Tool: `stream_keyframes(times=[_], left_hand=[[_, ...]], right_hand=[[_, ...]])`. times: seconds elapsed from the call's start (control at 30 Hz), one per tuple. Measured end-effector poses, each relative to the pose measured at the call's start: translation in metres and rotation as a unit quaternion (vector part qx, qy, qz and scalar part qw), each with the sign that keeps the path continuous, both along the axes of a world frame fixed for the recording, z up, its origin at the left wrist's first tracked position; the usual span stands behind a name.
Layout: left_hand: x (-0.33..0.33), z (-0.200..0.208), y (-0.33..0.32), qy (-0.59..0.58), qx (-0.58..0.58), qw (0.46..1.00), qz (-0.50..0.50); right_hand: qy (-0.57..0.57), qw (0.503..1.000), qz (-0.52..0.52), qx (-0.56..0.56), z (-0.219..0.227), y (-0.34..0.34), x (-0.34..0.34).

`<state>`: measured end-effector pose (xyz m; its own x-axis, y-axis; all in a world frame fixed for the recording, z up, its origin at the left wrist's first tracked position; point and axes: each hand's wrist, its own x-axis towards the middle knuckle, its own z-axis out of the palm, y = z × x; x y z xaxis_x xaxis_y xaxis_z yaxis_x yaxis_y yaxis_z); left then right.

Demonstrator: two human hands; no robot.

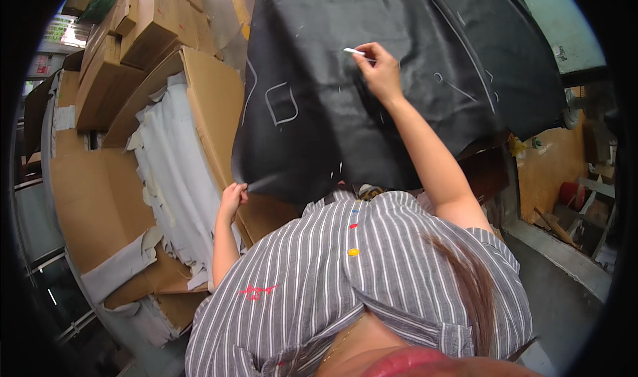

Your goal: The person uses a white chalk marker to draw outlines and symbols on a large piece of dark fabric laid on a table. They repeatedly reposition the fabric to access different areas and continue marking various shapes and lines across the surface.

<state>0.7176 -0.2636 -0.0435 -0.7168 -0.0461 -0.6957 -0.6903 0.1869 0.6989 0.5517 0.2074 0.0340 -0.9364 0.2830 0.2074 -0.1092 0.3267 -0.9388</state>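
A large sheet of black leather (306, 121) hangs over the table in front of me, with white lines, short dashes and a rough four-sided outline drawn on it. My right hand (380, 77) is closed around a slim white marking pen (351, 51), over the middle of the sheet. Whether the pen's tip touches the leather I cannot tell. At the sheet's near left corner, my left hand (230, 199) pinches the leather's edge, which is pulled out toward it. More white lines run along the right part of the sheet.
An open cardboard box (106, 207) on the left holds a stack of pale grey hides (176, 171). Behind it several closed cartons (156, 28) are piled up. To the right are a pale green tabletop (565, 31) and a wooden panel (548, 178) with a red spool (571, 195) beside it.
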Motion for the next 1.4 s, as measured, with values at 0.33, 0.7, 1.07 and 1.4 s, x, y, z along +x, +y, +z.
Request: stream_keyframes(times=[0.33, 0.7, 1.07, 1.4], left_hand=[[0.021, -0.024, -0.091, 0.028, -0.149, 0.985, 0.079], [-0.038, -0.083, -0.056, 0.019, -0.267, 0.960, -0.083], [-0.261, 0.101, 0.319, 0.581, -0.137, 0.739, -0.312], [-0.295, 0.066, 0.362, 0.484, -0.377, 0.676, -0.408]], right_hand=[[0.019, 0.999, -0.024, 0.013, 0.008, 0.028, -0.013], [-0.035, 0.971, -0.131, -0.196, -0.016, 0.115, -0.024], [0.064, 0.924, -0.125, -0.355, -0.008, 0.137, -0.079], [0.009, 0.939, -0.166, -0.300, -0.027, 0.129, -0.069]])
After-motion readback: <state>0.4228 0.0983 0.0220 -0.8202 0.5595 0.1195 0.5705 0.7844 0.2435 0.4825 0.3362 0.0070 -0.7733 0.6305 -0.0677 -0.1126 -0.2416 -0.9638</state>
